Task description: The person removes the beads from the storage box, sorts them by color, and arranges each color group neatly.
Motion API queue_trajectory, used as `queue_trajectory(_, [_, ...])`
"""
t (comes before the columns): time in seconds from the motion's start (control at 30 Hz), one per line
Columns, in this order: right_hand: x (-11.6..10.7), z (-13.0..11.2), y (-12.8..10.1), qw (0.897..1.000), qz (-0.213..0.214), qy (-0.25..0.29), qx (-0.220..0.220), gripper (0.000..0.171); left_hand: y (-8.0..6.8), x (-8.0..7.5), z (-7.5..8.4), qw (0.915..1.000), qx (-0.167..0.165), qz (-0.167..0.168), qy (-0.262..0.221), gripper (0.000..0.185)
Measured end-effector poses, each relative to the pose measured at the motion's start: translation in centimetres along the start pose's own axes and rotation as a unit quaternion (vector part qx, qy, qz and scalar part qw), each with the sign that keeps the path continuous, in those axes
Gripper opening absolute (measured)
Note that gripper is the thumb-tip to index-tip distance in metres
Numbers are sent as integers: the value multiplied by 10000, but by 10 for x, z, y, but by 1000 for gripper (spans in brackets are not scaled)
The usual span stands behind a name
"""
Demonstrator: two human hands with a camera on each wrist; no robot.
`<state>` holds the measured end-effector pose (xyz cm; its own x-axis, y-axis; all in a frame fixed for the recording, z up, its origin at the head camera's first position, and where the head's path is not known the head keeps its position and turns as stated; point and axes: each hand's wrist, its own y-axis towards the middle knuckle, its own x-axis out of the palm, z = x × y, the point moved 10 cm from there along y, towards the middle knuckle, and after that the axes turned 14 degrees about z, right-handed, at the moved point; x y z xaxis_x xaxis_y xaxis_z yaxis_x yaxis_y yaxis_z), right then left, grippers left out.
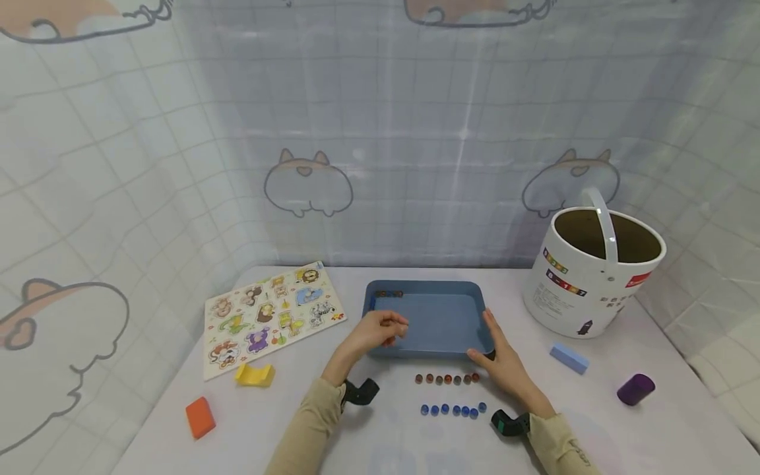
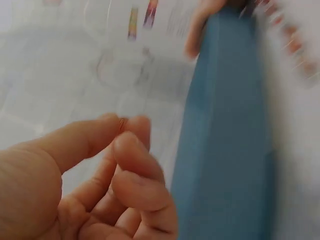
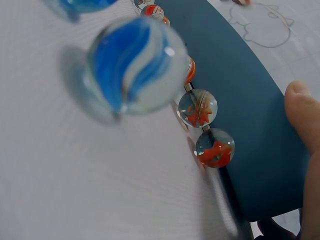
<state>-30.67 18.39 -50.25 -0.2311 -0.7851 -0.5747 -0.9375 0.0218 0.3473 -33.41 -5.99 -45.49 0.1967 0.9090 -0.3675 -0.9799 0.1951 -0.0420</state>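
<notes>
My left hand (image 1: 380,330) is over the left front part of a blue-grey tray (image 1: 442,316). Its thumb and index finger pinch a tiny orange-tinted glassy thing (image 2: 122,123), likely a marble, mostly hidden by the fingertips. My right hand (image 1: 503,359) rests at the tray's right front corner, fingers stretched along the right side and thumb at the front. Inside the tray, small orange-brown marbles (image 1: 390,293) lie along the back left, with blue ones by the left wall. In front of it are a row of orange-swirl marbles (image 3: 215,148) and a row of blue-swirl marbles (image 3: 137,65).
An animal puzzle board (image 1: 273,316) lies at left, near a yellow curved block (image 1: 254,375) and an orange block (image 1: 200,417). To the right stands a white bucket (image 1: 564,284) with its handle up, behind a light-blue block (image 1: 569,358) and a purple cylinder (image 1: 636,389).
</notes>
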Motion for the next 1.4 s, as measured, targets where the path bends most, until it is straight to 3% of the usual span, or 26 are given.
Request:
queue_trajectory(0.17, [-1,0,0,10000,-3,-3,-11,90,-43,23,-16,9981,99,-564,241,19])
queue_trajectory(0.3, [-1,1,0,10000,24,-2,-58,89,-57,34,-29,9961,142,-504,712,7])
queue_trajectory(0.57, [0,-1,-2,9998,62,115,-142,88,-54,38,-35,9920,281,265,1205,4])
queue_trajectory(0.77, [-3,-1,0,9994,183,86,-273,86,-54,41,-29,9898,318,403,1326,6])
queue_trajectory(0.93, [-1,1,0,9995,107,101,-274,86,-54,30,-9,9920,381,314,1162,14])
queue_trajectory(1.03, [-2,0,2,9996,106,106,-249,86,-40,17,9,9944,368,299,949,20])
queue_trajectory(1.17, [-7,1,4,9996,141,94,-214,86,1,-1,26,9952,233,591,748,26])
queue_trajectory(1.3, [-4,1,3,9997,109,104,-214,86,44,-15,22,9925,-98,1110,495,28])
queue_trajectory(1.4, [0,0,1,9995,136,135,-239,86,66,-24,10,9864,-445,1539,377,28])
